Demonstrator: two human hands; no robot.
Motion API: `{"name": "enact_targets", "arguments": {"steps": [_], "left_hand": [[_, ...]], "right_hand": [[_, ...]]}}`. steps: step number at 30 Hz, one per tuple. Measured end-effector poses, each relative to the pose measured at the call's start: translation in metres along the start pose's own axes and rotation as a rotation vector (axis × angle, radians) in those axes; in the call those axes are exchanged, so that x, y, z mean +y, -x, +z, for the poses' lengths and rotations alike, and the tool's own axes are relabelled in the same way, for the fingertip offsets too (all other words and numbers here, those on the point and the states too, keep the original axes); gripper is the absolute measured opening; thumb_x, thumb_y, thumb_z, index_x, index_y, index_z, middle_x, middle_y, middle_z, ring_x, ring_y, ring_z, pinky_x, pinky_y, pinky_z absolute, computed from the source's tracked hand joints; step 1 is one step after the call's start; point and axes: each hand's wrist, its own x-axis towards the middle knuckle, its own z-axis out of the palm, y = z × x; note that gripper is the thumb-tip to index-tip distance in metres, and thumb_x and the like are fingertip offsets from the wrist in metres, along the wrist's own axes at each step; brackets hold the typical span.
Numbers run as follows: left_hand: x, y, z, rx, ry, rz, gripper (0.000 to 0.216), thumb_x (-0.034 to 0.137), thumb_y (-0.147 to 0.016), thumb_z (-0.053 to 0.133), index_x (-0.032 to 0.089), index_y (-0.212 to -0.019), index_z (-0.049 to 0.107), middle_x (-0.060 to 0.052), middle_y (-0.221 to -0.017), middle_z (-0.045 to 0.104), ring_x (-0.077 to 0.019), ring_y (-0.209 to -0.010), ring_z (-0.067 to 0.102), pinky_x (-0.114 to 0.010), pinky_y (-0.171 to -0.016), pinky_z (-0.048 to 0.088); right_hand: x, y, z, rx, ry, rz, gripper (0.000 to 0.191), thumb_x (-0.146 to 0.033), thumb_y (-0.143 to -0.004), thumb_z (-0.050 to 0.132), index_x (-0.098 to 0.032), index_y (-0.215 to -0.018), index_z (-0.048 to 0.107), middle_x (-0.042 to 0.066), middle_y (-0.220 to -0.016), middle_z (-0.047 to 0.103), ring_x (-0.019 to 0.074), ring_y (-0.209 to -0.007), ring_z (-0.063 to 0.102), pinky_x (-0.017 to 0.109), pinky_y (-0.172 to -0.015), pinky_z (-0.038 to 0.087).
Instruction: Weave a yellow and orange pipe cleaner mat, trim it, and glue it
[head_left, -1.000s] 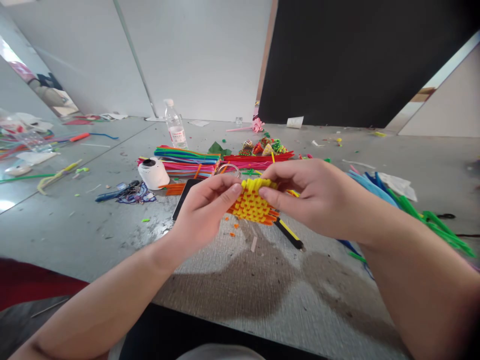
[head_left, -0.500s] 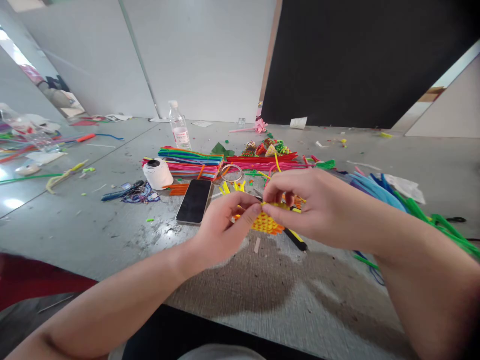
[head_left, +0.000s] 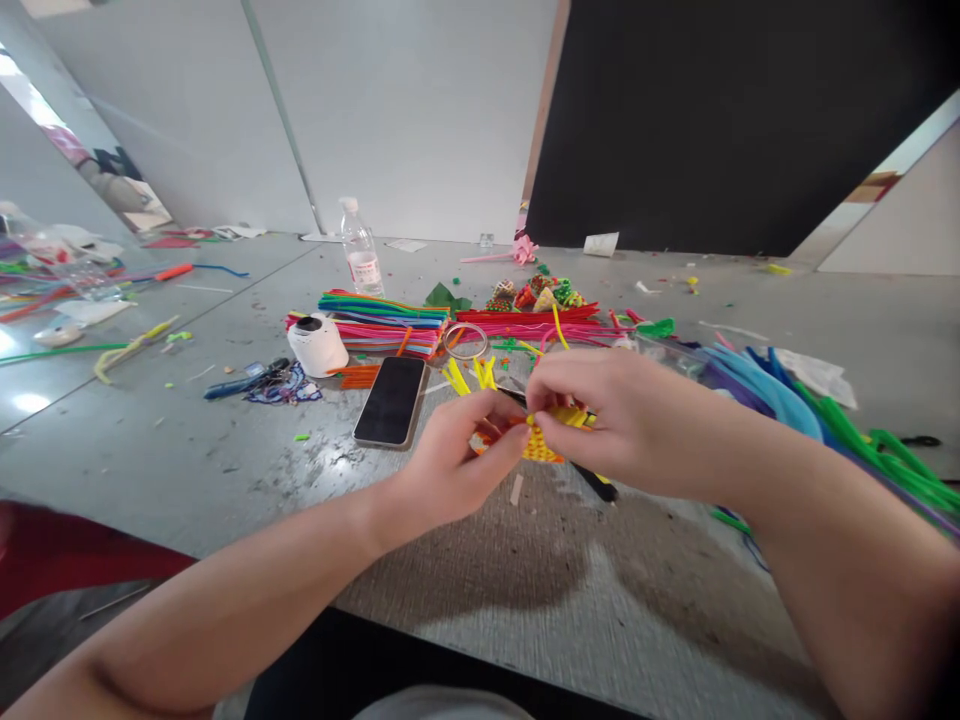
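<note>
The left hand (head_left: 459, 458) and right hand (head_left: 604, 408) are pinching the yellow-and-orange woven piece (head_left: 543, 448) between thumbs and fingertips above the surface (head_left: 450, 580). It is probably feeling light, soft and bendy, its edge offering the surest grip.

The one camera sits on the person's head, facing forward and down across the table (head_left: 247, 480). It looks over the left hand (head_left: 461, 455) and right hand (head_left: 611, 410), close by near the middle; white wall (head_left: 420, 110) and black panel (head_left: 735, 120) stand farther off, along the top.
</note>
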Motion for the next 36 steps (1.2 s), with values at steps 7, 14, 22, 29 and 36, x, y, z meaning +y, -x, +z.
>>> {"name": "enact_targets", "arguments": {"steps": [7,14,22,29,36], "left_hand": [[0.002,0.003,-0.004,0.064,-0.093,0.127,0.015,0.025,-0.094,0.072,0.018,-0.104,0.062,-0.004,-0.088,0.074,-0.0125,-0.072,0.068,-0.023,-0.063,0.053],[0.011,0.005,-0.006,0.162,-0.169,0.212,0.008,0.023,-0.099,0.066,0.019,-0.105,0.067,-0.003,-0.086,0.074,-0.0118,-0.071,0.064,-0.025,-0.065,0.051],[0.006,0.011,0.000,0.168,-0.088,0.123,0.011,0.029,-0.100,0.066,0.020,-0.105,0.063,-0.001,-0.081,0.065,-0.0121,-0.068,0.059,-0.026,-0.061,0.048],[0.003,0.013,0.004,0.151,-0.030,0.074,0.008,0.028,-0.101,0.065,0.021,-0.105,0.062,0.001,-0.080,0.064,-0.0109,-0.066,0.059,-0.025,-0.061,0.047],[0.005,0.009,0.000,0.148,-0.024,0.100,0.011,0.030,-0.099,0.070,0.020,-0.103,0.066,0.000,-0.081,0.065,-0.0107,-0.067,0.058,-0.023,-0.058,0.046]], "right_hand": [[-0.007,-0.006,0.011,0.141,0.045,-0.195,0.014,-0.009,-0.088,0.057,-0.021,-0.083,0.055,0.003,-0.084,0.061,0.0181,-0.076,0.054,0.033,-0.069,0.039],[-0.019,-0.007,0.017,0.414,0.144,-0.311,0.016,-0.007,-0.093,0.056,-0.020,-0.084,0.060,0.009,-0.095,0.064,0.0229,-0.087,0.057,0.038,-0.079,0.047],[-0.020,-0.010,0.029,0.390,-0.010,-0.173,0.017,-0.006,-0.088,0.054,-0.021,-0.083,0.049,0.001,-0.080,0.057,0.0156,-0.071,0.050,0.030,-0.064,0.040],[-0.020,-0.008,0.021,0.319,-0.040,-0.076,0.015,-0.008,-0.090,0.052,-0.022,-0.083,0.050,-0.002,-0.070,0.056,0.0137,-0.061,0.047,0.029,-0.057,0.035],[-0.020,-0.004,0.006,0.253,-0.090,-0.075,0.014,-0.008,-0.084,0.061,-0.022,-0.084,0.061,-0.001,-0.079,0.067,0.0143,-0.067,0.056,0.029,-0.064,0.042]]}}
